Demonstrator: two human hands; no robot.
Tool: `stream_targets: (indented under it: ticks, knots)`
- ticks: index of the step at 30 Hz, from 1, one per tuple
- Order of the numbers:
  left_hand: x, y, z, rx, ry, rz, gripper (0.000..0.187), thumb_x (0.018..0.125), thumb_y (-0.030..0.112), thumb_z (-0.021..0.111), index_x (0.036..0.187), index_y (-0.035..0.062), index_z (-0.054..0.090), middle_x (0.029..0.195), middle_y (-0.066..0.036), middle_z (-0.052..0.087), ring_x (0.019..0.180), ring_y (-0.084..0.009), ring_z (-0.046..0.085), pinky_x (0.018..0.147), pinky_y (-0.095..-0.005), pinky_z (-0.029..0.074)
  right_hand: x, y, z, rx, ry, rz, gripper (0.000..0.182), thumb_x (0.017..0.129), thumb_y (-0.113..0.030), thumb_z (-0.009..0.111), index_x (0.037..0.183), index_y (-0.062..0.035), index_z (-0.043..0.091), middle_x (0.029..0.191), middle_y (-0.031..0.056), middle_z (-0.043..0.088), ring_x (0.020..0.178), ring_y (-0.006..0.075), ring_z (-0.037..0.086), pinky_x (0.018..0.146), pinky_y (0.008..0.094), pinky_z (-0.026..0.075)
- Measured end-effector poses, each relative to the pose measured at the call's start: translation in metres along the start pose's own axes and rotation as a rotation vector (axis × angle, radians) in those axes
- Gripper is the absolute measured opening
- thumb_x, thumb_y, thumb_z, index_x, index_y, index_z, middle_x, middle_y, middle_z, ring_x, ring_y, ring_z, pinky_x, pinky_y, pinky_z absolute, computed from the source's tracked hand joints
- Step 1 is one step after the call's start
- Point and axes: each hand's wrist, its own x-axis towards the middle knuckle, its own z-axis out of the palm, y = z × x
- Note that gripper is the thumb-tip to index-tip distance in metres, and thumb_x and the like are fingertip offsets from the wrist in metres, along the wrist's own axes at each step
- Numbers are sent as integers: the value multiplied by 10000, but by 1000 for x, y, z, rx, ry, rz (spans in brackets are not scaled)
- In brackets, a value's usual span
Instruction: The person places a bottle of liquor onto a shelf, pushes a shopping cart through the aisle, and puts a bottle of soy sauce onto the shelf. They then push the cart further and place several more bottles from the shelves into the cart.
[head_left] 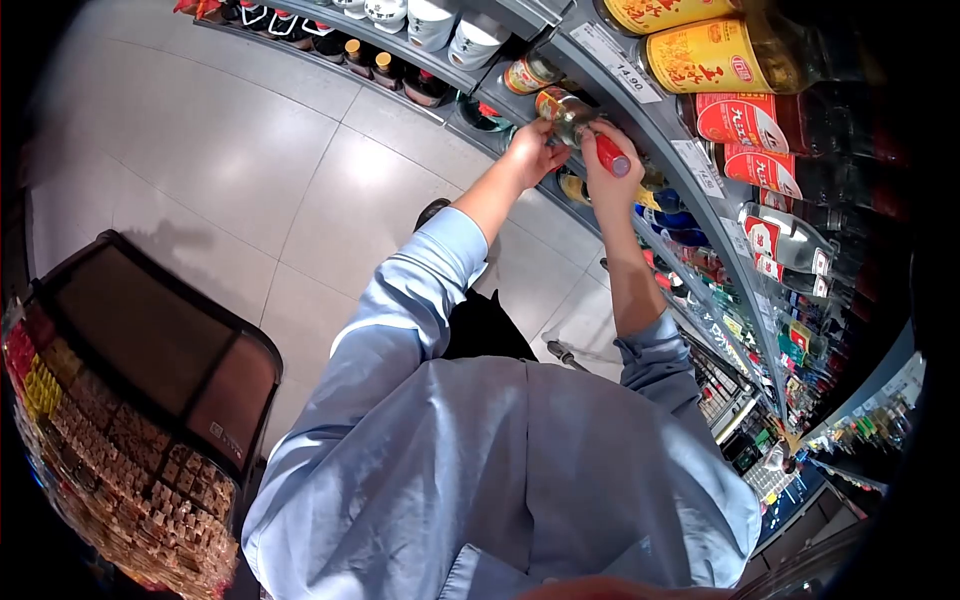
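Observation:
A glass bottle with a red cap and a colourful label [563, 107] is tilted at the lower shelf, its cap pointing toward me. My right hand [616, 182] is closed around its neck, just by the cap. On the other side, my left hand [532, 152] has its fingers curled against the bottle's side; part of its grip is hidden. Beside the held bottle, another bottle with a similar label [530, 74] sits on the same shelf.
Above on the right, a shelf holds yellow-labelled bottles [705, 55] and red-labelled bottles [740, 122] behind price tags [620, 65]. White jars [430, 25] line the far shelf. A dark-framed display stand [150, 350] with packaged goods is at left. Pale floor tiles [220, 160] lie between.

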Motion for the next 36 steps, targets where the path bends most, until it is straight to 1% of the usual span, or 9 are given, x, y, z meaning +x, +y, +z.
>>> stream_targets:
  ticks: [4,11,14,16,20,24,26,32,36]
  knots:
    - [9,5,2,4,56,-55,290,927,213,314,1133,95,482,1162,-43,510,1019,-213,515,925,-341,391,12,19,12,58,1,333,251,736,-141,715,923,5,635,950,125,639,856,197,595,786,295,455]
    - [17,20,1,126,-1,-59,303,918,195,336,1154,69,476,1180,-37,475,1059,-217,506,952,-333,374,38,34,22,-220,48,178,320,748,-233,716,973,-16,644,954,91,653,900,212,600,831,310,435]
    - [33,25,-10,166,17,-98,322,907,198,374,1183,59,465,1179,-52,468,1096,-220,491,959,-333,371,48,41,20,-167,-124,185,352,788,-298,663,1006,-24,633,994,107,647,944,261,595,841,334,435]
    - [33,37,-11,402,111,-86,350,896,218,417,1203,54,457,1144,-69,494,1075,-214,514,928,-319,404,61,68,19,-441,-249,-43,317,839,-288,563,998,-20,624,1015,161,631,915,333,591,796,380,452]
    - [38,63,-31,658,319,279,268,818,137,553,1058,33,496,829,-47,539,740,-172,573,711,-282,494,76,73,14,-717,-242,-29,343,872,-336,510,1049,-61,614,1048,138,622,973,331,568,842,393,434]
    - [37,84,-21,1061,456,503,340,764,115,604,1064,6,487,842,-96,548,825,-228,557,771,-315,476,76,46,6,-800,-252,27,345,873,-338,505,1054,-65,612,1057,139,617,980,328,565,844,391,434]
    - [36,88,-10,1446,509,1020,412,708,122,640,1076,6,497,886,-145,559,948,-303,503,861,-365,431,76,38,4,-817,-252,40,346,874,-340,502,1057,-67,611,1062,140,615,983,327,564,845,391,433]
    - [52,93,-12,1570,149,1152,292,662,145,693,950,107,667,1087,-117,589,1028,-338,493,910,-377,405,75,23,-4,-840,-263,74,350,875,-344,494,1065,-72,607,1076,142,608,994,322,560,847,389,433]
    - [60,99,-13,1616,101,894,379,675,211,699,1025,80,632,1058,-170,593,998,-344,540,884,-376,435,77,25,-5,-844,-290,97,363,874,-356,488,1078,-78,601,1103,136,597,1015,316,550,856,386,430]
